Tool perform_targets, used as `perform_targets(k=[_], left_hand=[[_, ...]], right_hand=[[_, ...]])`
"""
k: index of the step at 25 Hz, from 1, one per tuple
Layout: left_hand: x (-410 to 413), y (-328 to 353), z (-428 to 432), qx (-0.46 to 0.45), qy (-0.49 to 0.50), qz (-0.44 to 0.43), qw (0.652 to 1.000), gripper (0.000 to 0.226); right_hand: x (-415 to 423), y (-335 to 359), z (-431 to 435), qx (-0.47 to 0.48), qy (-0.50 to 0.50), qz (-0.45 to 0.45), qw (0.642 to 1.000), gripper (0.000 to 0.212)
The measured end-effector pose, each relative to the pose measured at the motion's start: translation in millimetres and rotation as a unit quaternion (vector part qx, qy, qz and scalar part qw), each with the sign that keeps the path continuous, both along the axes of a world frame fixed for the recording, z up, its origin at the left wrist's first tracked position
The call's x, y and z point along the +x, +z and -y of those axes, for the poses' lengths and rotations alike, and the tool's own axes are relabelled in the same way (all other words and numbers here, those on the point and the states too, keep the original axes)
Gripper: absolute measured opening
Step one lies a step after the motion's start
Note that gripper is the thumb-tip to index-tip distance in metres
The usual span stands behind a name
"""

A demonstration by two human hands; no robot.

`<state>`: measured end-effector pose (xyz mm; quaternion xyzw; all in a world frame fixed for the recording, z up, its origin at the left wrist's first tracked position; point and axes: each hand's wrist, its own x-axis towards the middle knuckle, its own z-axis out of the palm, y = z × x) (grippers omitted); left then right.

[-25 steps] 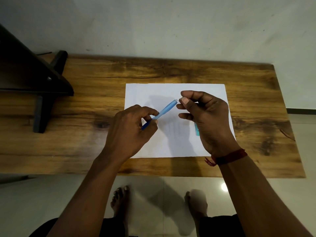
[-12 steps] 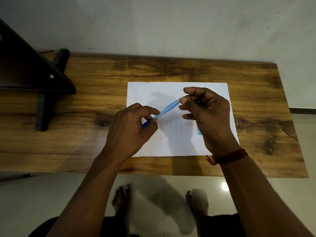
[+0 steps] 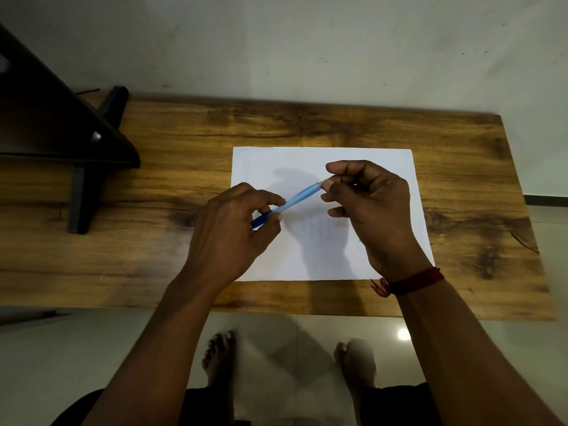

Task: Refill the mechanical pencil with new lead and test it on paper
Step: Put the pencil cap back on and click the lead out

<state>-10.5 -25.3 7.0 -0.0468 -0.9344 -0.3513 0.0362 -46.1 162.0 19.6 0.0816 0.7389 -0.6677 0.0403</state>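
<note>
A light blue mechanical pencil [image 3: 298, 198] with a darker blue lower end slants above a white sheet of paper [image 3: 276, 161]. My left hand [image 3: 233, 232] grips its lower, dark end between thumb and fingers. My right hand [image 3: 368, 204] has thumb and forefinger pinched at the pencil's upper end, its other fingers curled. What it pinches there is too small to make out. A teal object that lay on the paper is hidden under my right hand.
The paper lies on a wooden table [image 3: 338, 124] set against a pale wall. A black stand [image 3: 76, 142] occupies the table's left end. My bare feet [image 3: 219, 355] show on the tiled floor below the table's near edge.
Both hands and the pencil hold nearly the same pose. The view has shifted slightly, and the teal object beside my right hand is no longer visible.
</note>
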Motion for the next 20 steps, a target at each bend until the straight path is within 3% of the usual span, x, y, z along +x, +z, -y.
perform_targets(k=[10,20], left_hand=[[-2.3,-8.8,7.7,-0.075,-0.003,-0.041,0.996,0.021],[-0.9,-8.5,14.6,-0.089,-0.008,-0.056,0.994,0.022]], right_hand=[[-1.2,-3.8,-5.9,0.051,0.065,0.000,0.997,0.019],[0.3,-3.0,-4.9,0.108,0.101,-0.026,0.989,0.019]])
